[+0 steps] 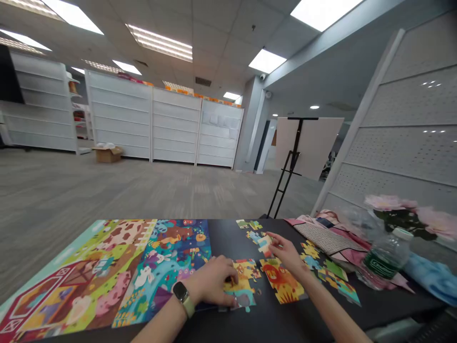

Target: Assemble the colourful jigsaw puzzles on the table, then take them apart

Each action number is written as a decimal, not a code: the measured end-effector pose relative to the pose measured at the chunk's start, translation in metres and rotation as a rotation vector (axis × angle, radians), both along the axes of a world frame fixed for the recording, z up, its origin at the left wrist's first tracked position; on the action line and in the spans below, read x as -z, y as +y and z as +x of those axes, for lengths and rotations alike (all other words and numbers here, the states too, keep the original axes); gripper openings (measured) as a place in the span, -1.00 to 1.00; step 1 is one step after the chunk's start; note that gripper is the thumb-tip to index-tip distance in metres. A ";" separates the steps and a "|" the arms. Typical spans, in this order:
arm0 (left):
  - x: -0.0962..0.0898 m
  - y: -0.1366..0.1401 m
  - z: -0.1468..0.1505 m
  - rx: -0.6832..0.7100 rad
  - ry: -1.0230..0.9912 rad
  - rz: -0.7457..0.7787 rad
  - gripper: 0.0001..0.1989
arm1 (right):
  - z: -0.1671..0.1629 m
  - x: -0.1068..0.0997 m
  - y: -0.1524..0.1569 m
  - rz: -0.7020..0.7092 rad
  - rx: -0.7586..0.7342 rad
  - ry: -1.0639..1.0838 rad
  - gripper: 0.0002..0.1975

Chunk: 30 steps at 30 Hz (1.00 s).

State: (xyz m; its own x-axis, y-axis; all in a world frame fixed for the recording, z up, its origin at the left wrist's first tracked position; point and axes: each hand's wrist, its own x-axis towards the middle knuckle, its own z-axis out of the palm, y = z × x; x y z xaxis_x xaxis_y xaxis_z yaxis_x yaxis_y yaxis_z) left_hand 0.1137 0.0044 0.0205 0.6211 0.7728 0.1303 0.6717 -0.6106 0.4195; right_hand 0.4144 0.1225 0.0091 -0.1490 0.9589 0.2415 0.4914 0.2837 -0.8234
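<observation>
My left hand [218, 280], with a watch [180, 291] on its wrist, rests at the left edge of a joined yellow puzzle section [246, 286]. Its fingers are curved, with the thumb apart from them. To the right, my right hand [283, 251] pinches a light-coloured jigsaw puzzle piece [264, 244] between thumb and fingers; the grip is partly hidden. Just below lies another joined section with orange lions [280, 278]. A few loose green pieces [249, 224] lie farther back on the black table [224, 233].
Two finished-looking pictures, a farm scene [85, 276] and a blue animal scene [171, 262], cover the left side. More puzzle pieces [326, 274] lie right of my right arm. Beyond them are a pink cloth [332, 233], a water bottle [385, 259] and flowers [403, 209].
</observation>
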 end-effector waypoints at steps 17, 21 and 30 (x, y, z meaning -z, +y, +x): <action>0.000 -0.002 0.003 0.073 -0.004 -0.021 -0.60 | -0.046 0.022 0.008 -0.136 -0.217 0.035 -0.69; 0.000 -0.001 0.003 0.071 -0.013 -0.013 -0.59 | -0.045 0.024 0.011 -0.131 -0.252 -0.058 -0.74; -0.001 -0.001 0.002 0.061 -0.006 -0.036 -0.60 | -0.043 0.019 0.009 0.041 -0.264 -0.301 -0.80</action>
